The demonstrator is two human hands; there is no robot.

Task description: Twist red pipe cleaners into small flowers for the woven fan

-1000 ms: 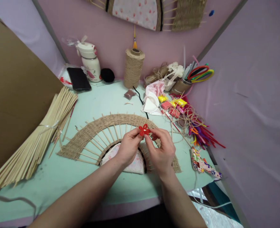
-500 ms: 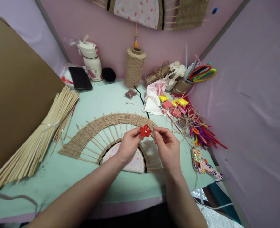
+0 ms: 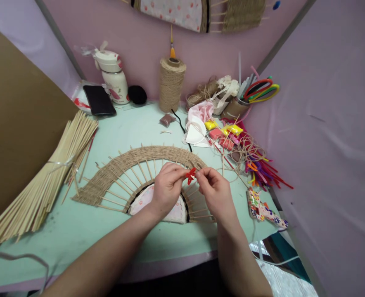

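Observation:
A small red flower (image 3: 190, 175) with a pale centre is pinched between the thumb and fingers of my left hand (image 3: 169, 185). It is turned nearly edge-on, its centre facing right. My right hand (image 3: 215, 190) is closed in a pinch at the flower's pale centre; whatever is between its fingertips is too small to make out. Below both hands a fan-shaped weaving (image 3: 139, 157) of twine on thin sticks lies on the table. Its half-round inner panel (image 3: 143, 201) is white with pinkish spots and a black edge, partly covered by my left hand and forearm.
Left lies a tied bundle of sticks (image 3: 43, 181) beside a brown board (image 3: 18, 107). Behind stand a phone (image 3: 99, 100), a bottle (image 3: 114, 80) and a twine spool (image 3: 171, 84). Pipe cleaners (image 3: 267, 170), clay packets (image 3: 226, 143) and a flower-patterned glue gun (image 3: 259, 206) lie right.
The flower has turned from facing me to nearly edge-on. My right fingertips have come closer to its centre. The whole view has shifted slightly.

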